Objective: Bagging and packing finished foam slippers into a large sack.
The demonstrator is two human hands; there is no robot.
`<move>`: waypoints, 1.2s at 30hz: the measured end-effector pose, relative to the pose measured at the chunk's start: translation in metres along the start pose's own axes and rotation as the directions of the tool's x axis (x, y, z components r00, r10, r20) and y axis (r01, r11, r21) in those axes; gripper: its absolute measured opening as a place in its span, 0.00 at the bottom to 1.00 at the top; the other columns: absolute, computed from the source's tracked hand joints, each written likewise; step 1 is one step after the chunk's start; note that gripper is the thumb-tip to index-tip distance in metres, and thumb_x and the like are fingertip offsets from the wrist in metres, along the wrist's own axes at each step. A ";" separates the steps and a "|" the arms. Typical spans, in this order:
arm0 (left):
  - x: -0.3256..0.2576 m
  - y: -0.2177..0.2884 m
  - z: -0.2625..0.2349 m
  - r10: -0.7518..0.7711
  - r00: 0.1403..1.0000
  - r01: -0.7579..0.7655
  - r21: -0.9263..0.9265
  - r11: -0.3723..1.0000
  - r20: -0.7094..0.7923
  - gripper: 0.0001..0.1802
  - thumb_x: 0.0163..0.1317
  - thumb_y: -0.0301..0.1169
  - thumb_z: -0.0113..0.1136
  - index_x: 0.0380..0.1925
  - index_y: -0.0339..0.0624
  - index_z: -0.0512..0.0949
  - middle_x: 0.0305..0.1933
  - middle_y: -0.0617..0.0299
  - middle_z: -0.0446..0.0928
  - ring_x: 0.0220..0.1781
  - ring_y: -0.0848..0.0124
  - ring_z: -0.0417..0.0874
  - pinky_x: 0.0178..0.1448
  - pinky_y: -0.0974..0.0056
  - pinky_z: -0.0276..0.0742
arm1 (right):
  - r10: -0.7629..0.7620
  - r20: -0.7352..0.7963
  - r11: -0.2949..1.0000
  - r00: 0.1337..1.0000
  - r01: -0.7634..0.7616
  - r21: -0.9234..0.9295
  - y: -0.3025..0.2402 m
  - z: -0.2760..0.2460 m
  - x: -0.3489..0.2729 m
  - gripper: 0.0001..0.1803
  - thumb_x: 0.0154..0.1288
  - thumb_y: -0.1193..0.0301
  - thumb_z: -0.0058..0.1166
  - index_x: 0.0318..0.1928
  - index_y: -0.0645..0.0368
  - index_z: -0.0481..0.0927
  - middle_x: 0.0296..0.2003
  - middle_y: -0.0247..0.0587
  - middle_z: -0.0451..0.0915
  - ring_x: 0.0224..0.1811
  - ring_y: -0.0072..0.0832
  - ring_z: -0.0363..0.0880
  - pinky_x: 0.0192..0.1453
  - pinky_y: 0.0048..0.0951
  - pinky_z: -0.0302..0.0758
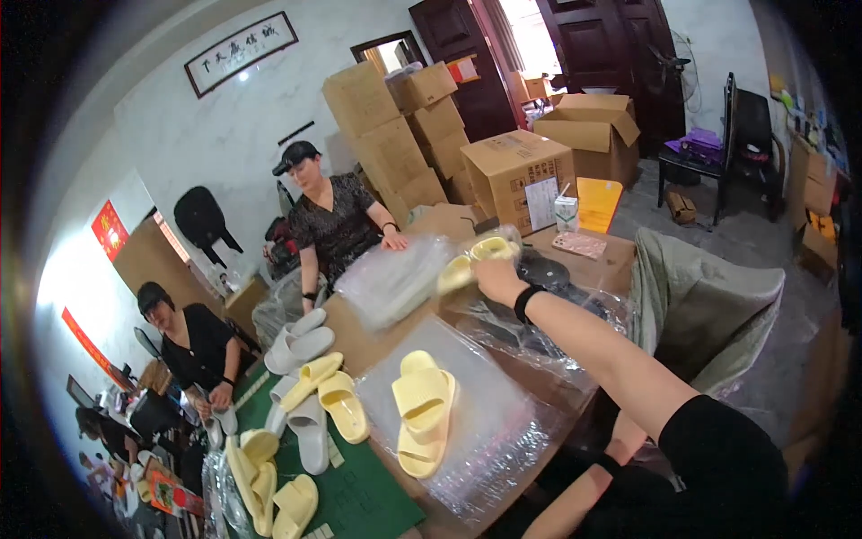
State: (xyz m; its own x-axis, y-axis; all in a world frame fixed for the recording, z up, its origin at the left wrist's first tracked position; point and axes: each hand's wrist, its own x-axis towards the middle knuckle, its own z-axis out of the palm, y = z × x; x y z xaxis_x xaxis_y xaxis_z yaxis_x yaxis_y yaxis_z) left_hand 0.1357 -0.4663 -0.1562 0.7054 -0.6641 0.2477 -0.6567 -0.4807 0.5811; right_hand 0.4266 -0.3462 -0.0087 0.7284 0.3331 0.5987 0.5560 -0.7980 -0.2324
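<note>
My right hand reaches to the far side of the table, its fingers closed on a pair of pale yellow slippers. Below my right forearm, by the table's near edge, is my left hand; its fingers are hidden. Closer to me, another yellow pair of slippers, one overlapping the other, lies on a stack of clear plastic bags. To its left, several yellow slippers and grey slippers rest on and around a green mat.
A co-worker across the table rests a hand on plastic bags; another person handles grey slippers farther left. A drink carton stands on a cardboard box at the far right. Large cartons stand behind; a grey-covered chair is at right.
</note>
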 end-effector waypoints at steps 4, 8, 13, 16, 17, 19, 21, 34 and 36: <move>0.003 -0.016 0.029 0.238 0.948 -0.150 0.366 0.919 -0.210 0.11 0.53 0.33 0.53 0.32 0.41 0.82 0.40 0.56 0.79 0.51 0.61 0.75 0.59 0.54 0.65 | 0.138 -0.357 0.915 0.924 0.019 0.402 0.030 -0.047 0.025 0.09 0.60 0.72 0.44 0.35 0.64 0.77 0.33 0.58 0.78 0.40 0.55 0.75 0.43 0.50 0.71; -0.009 -0.018 0.017 0.115 0.993 -0.104 0.513 0.852 0.011 0.10 0.52 0.30 0.51 0.27 0.43 0.82 0.35 0.57 0.78 0.49 0.60 0.74 0.66 0.56 0.60 | 0.307 -0.176 0.410 0.935 0.036 0.911 0.025 -0.136 0.011 0.15 0.72 0.66 0.42 0.33 0.62 0.77 0.20 0.32 0.73 0.22 0.20 0.71 0.26 0.25 0.67; -0.007 0.002 -0.023 0.035 0.993 -0.090 0.527 0.845 0.112 0.09 0.55 0.30 0.52 0.30 0.46 0.81 0.37 0.58 0.77 0.56 0.63 0.73 0.70 0.43 0.51 | 0.521 -0.062 0.183 0.851 -0.041 0.982 0.090 -0.273 -0.084 0.18 0.72 0.64 0.43 0.54 0.61 0.73 0.46 0.38 0.78 0.31 0.22 0.75 0.34 0.24 0.75; -0.009 0.006 -0.022 0.034 0.998 -0.059 0.505 0.861 0.058 0.08 0.56 0.29 0.53 0.35 0.50 0.80 0.35 0.59 0.75 0.60 0.64 0.70 0.67 0.32 0.48 | 0.563 -0.131 0.413 0.816 -0.140 0.900 0.149 -0.337 -0.147 0.16 0.72 0.63 0.42 0.54 0.55 0.75 0.38 0.28 0.77 0.33 0.16 0.74 0.36 0.23 0.74; -0.011 0.003 -0.020 0.084 0.996 -0.071 0.497 0.865 -0.004 0.06 0.55 0.29 0.54 0.32 0.51 0.78 0.36 0.60 0.75 0.59 0.63 0.71 0.67 0.33 0.49 | 0.583 -0.054 0.368 0.811 -0.204 0.907 0.166 -0.355 -0.166 0.18 0.69 0.63 0.46 0.57 0.52 0.73 0.38 0.24 0.76 0.32 0.15 0.73 0.36 0.20 0.74; -0.010 0.006 -0.025 0.099 0.995 -0.073 0.498 0.864 -0.027 0.05 0.55 0.29 0.54 0.32 0.51 0.77 0.36 0.60 0.74 0.59 0.63 0.71 0.67 0.33 0.49 | 0.650 -0.053 0.321 0.758 -0.211 0.923 0.187 -0.372 -0.199 0.15 0.71 0.61 0.44 0.48 0.55 0.77 0.35 0.24 0.78 0.35 0.15 0.76 0.33 0.20 0.74; -0.005 0.016 -0.031 0.162 0.982 -0.101 0.460 0.882 -0.094 0.05 0.55 0.27 0.53 0.32 0.50 0.75 0.35 0.59 0.74 0.57 0.62 0.72 0.65 0.35 0.52 | 0.609 0.058 0.431 0.791 -0.391 0.813 0.233 -0.390 -0.239 0.15 0.71 0.61 0.45 0.47 0.55 0.78 0.34 0.25 0.78 0.32 0.15 0.75 0.34 0.19 0.73; 0.007 0.043 -0.052 0.204 0.948 -0.128 0.295 0.947 -0.243 0.16 0.48 0.20 0.54 0.39 0.47 0.75 0.43 0.60 0.74 0.59 0.61 0.70 0.66 0.40 0.53 | 0.255 0.794 0.958 0.552 -0.256 -0.129 0.180 -0.267 -0.239 0.24 0.56 0.58 0.60 0.49 0.60 0.76 0.38 0.52 0.81 0.41 0.47 0.79 0.46 0.41 0.75; 0.006 0.038 -0.048 0.192 0.962 -0.134 0.280 0.951 -0.193 0.17 0.47 0.20 0.55 0.39 0.47 0.74 0.43 0.60 0.73 0.60 0.60 0.70 0.67 0.41 0.53 | 0.238 0.728 0.971 0.643 -0.172 -0.166 0.158 -0.258 -0.205 0.30 0.55 0.55 0.61 0.55 0.59 0.73 0.42 0.52 0.79 0.45 0.46 0.78 0.50 0.39 0.74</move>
State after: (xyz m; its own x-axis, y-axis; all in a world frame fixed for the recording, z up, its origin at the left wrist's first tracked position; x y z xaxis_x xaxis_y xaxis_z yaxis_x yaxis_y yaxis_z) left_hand 0.1275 -0.4609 -0.0956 0.6039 -0.6213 0.4993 -0.7934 -0.5284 0.3022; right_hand 0.2622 -0.6706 0.0302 0.8922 0.3897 -0.2281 0.3484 -0.9155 -0.2012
